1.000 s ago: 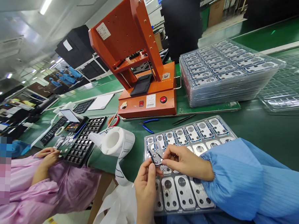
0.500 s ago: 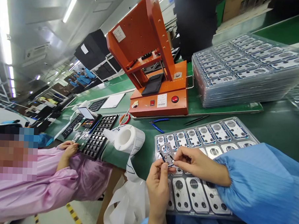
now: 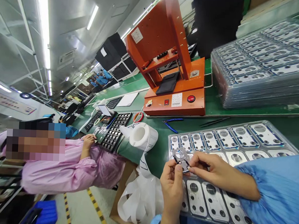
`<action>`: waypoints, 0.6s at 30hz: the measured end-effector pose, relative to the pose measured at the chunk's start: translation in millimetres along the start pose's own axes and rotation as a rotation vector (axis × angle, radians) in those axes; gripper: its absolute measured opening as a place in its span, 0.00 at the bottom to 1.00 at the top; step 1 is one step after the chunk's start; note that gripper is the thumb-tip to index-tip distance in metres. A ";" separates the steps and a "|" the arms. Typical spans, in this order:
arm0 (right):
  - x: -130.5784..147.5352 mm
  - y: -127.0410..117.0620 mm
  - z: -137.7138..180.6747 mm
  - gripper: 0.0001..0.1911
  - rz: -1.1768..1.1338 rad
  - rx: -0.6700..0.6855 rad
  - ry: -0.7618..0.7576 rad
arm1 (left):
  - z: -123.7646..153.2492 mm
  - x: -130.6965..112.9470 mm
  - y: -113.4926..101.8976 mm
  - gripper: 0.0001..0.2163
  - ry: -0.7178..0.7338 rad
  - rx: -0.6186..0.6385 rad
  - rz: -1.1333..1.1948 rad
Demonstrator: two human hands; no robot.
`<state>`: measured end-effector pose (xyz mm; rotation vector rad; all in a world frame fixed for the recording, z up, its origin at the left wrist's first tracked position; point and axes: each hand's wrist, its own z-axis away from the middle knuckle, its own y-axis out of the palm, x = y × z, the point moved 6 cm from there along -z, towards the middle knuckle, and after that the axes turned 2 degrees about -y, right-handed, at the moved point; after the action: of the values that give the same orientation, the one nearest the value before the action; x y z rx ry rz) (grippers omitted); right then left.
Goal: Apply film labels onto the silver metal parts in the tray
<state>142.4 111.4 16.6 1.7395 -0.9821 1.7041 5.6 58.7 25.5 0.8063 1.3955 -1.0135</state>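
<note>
My left hand (image 3: pixel 173 185) and my right hand (image 3: pixel 212 171) both pinch one small silver part with round holes (image 3: pixel 182 158), held just above the near left corner of a clear plastic tray (image 3: pixel 290 144). The tray lies on the green bench in front of me and holds rows of the same silver parts (image 3: pixel 240 133). My right arm in a blue sleeve (image 3: pixel 274 193) lies across the tray's near right side and hides some of its pockets.
An orange press machine (image 3: pixel 176 63) with a red button stands behind the tray. A tall stack of filled clear trays (image 3: pixel 260 70) sits at the right. Blue-handled cutters (image 3: pixel 171 123), tweezers (image 3: pixel 214 121) and a white label roll (image 3: pixel 142 136) lie nearby. A person in pink (image 3: pixel 70 171) works at black trays (image 3: pixel 114 132).
The camera has swung left and up, so everything has shifted right in view. Both hands keep pinching the same small part over the tray's corner.
</note>
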 end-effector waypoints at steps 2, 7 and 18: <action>-0.3 1.3 0.9 0.06 0.003 0.013 -0.007 | 0.4 2.2 -0.4 0.14 -0.010 -0.010 0.010; -2.3 2.8 2.0 0.07 0.023 0.025 -0.010 | 2.8 6.6 -0.2 0.12 -0.008 0.013 0.017; -3.2 2.6 1.2 0.09 0.026 0.022 0.023 | 4.2 9.2 4.6 0.11 -0.050 0.060 0.096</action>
<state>141.3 109.4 13.0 1.7241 -0.9834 1.7543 10.7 55.9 16.0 0.8783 1.2769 -0.9980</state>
